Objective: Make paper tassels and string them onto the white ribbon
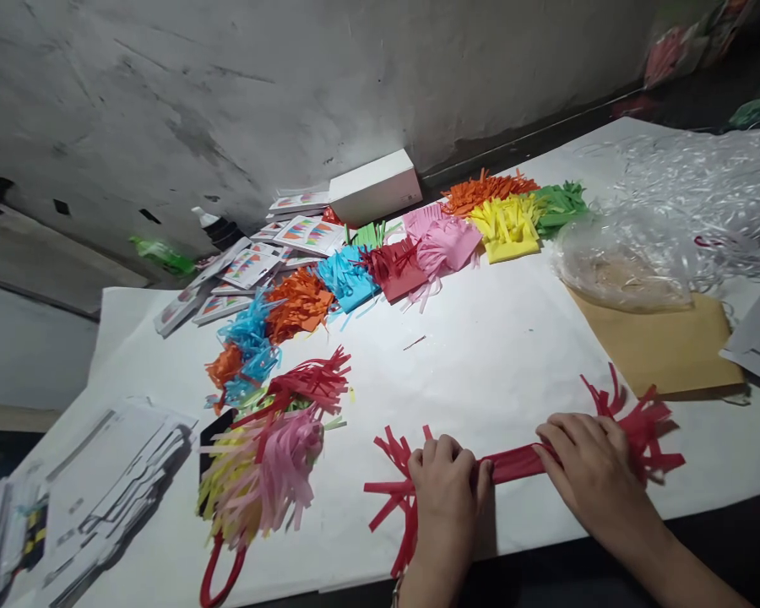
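A red tissue-paper tassel [516, 464] lies stretched sideways on the white table covering near the front edge, its middle gathered into a narrow band and its cut strips fanning out at both ends. My left hand [444, 473] is closed on the band's left part, fingers curled over it. Towards the right end, my right hand [592, 460] grips the same tassel, with the thumb against the band. The paper under both palms is hidden. Left of my hands is a pile of finished-looking pink tassels [291, 460], yellow tassels [228, 481] and a red tassel [317, 380], with a red loop [221, 574] below.
Fringed paper bundles in blue [348, 279], orange [301, 304], red [396, 270] and yellow [510, 228] curve along the back. Behind them are printed packets [250, 263] and a white box [377, 186]. Clear plastic ribbon [703, 211] and a brown envelope [665, 346] occupy the right; paper stacks [114, 490] the left.
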The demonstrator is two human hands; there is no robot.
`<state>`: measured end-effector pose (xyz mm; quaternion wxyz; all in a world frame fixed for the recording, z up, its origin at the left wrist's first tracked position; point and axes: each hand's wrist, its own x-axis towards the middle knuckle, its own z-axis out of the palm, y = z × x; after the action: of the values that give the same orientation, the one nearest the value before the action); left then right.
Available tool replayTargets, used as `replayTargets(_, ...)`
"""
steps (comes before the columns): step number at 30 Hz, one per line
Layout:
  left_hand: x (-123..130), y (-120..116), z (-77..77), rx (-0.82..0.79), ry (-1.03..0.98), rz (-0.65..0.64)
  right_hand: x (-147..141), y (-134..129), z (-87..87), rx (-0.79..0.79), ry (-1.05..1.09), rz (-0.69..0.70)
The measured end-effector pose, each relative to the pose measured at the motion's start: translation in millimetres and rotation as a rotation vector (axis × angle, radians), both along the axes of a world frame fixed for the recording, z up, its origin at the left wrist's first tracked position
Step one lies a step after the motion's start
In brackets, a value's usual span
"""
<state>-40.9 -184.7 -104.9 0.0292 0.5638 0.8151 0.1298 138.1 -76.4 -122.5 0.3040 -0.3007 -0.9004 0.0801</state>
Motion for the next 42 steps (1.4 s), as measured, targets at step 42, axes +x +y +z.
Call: replayTargets(42, 2.7, -13.3, -5.0, 0.328, -0.134, -0.289, -4.0, -13.5, -6.3, -0.067, 0.001, 0.294)
